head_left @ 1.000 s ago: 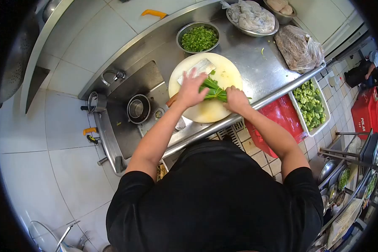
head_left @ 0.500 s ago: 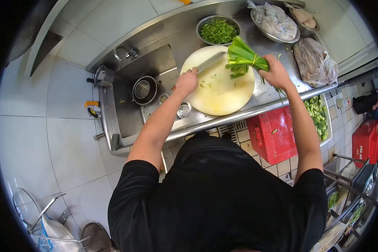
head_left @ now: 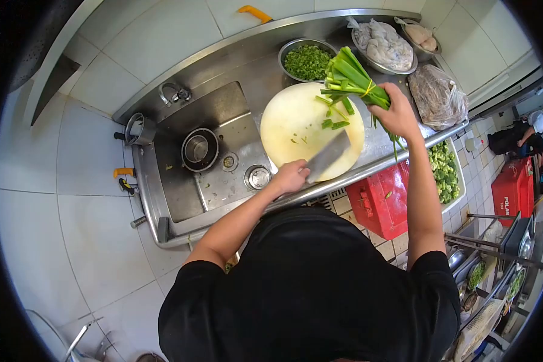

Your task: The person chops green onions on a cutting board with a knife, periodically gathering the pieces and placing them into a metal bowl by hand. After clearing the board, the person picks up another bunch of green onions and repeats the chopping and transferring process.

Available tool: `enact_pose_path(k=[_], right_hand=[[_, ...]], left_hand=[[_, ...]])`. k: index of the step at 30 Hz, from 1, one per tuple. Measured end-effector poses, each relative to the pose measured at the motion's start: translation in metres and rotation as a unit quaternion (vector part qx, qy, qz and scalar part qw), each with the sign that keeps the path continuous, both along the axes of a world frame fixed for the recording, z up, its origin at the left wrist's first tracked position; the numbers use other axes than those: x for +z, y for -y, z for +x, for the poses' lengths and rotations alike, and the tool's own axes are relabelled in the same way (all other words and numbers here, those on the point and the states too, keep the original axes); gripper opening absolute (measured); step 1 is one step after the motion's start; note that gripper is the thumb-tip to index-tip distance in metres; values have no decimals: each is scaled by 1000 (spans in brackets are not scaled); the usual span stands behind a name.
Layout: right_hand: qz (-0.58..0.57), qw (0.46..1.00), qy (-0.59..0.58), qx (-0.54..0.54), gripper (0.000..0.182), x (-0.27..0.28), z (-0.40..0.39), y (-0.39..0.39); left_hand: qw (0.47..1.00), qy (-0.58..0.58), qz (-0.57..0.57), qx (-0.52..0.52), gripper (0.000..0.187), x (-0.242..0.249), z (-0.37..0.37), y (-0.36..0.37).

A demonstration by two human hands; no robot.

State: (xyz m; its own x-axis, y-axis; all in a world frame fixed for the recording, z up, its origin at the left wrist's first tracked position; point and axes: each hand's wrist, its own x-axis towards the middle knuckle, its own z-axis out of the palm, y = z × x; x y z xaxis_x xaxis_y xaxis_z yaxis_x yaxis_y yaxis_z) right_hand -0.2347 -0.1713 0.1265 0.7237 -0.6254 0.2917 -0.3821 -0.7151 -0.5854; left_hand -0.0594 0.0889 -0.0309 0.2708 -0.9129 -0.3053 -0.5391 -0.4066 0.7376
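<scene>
My left hand (head_left: 291,177) is closed around the handle of a cleaver (head_left: 329,157), whose broad blade lies low over the near right part of a round white cutting board (head_left: 280,117). My right hand (head_left: 397,114) grips a bundle of green onions (head_left: 351,73) tied with a yellow band, holding it over the board's far right edge. Several cut green onion pieces (head_left: 335,124) lie on the board between the bundle and the blade. Just behind the board sits a metal bowl of chopped greens (head_left: 308,62).
Left of the board is a sink (head_left: 232,111) with a faucet (head_left: 176,95) and nested round pans (head_left: 199,149). At right are a bowl of bagged food (head_left: 389,45) and a wrapped bag (head_left: 437,96). Below stand a red crate (head_left: 380,202) and broccoli (head_left: 445,175). A person (head_left: 528,130) is far right.
The cleaver in my left hand has come toward me, from the board's far side to its near right. Cut green onion pieces now lie on the board. The bundle stays in my right hand.
</scene>
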Motion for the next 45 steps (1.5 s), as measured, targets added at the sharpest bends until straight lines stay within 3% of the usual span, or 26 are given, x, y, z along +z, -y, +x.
enact_pose_path(k=[4,6,11,16,18,21,22,23,25,26,30,35,37,40,43,45], right_hand=[[25,999,-15,-25,44,-29,-6,-23],[69,996,-23,-56,45,-45,-12,-40],[54,998,-43,-12,44,-113,-23,-65],[92,991,-98,5,42,-91,-14,-67],[256,961,-103,-27,42,-73,-4,-63],[252,965,-71,-4,41,-71,2,-45],[322,947,-21,13,38,-77,2,-39],[319,947,-22,18,38,-77,-1,-33],[481,875,43,40,35,-73,-8,-24],[481,874,51,41,35,-73,-10,-21],[475,877,68,33,38,-65,-24,-6],[466,882,51,38,38,-52,-32,7],[543,838,35,30,44,-42,-35,11],[513,853,100,17,39,-40,-33,12],[441,894,75,26,40,-31,-29,18],[458,887,61,11,40,-24,-25,18]], left_hand=[[999,-12,32,-34,32,-3,16,13],[999,15,48,12,33,-1,40,15],[992,71,84,57,32,3,104,10],[989,98,85,64,32,13,111,11],[987,111,96,59,31,14,111,14],[987,91,129,34,35,21,116,18],[989,80,118,48,32,23,118,19],[990,68,109,61,30,25,117,18],[990,85,64,89,29,25,109,13],[988,103,21,111,29,25,105,12],[991,49,45,114,29,39,77,6],[996,22,26,86,27,20,45,6],[996,22,69,59,28,24,36,11],[999,9,31,35,28,14,21,18],[1000,-8,14,-21,29,8,-3,48],[999,-12,2,-33,31,3,-20,75]])
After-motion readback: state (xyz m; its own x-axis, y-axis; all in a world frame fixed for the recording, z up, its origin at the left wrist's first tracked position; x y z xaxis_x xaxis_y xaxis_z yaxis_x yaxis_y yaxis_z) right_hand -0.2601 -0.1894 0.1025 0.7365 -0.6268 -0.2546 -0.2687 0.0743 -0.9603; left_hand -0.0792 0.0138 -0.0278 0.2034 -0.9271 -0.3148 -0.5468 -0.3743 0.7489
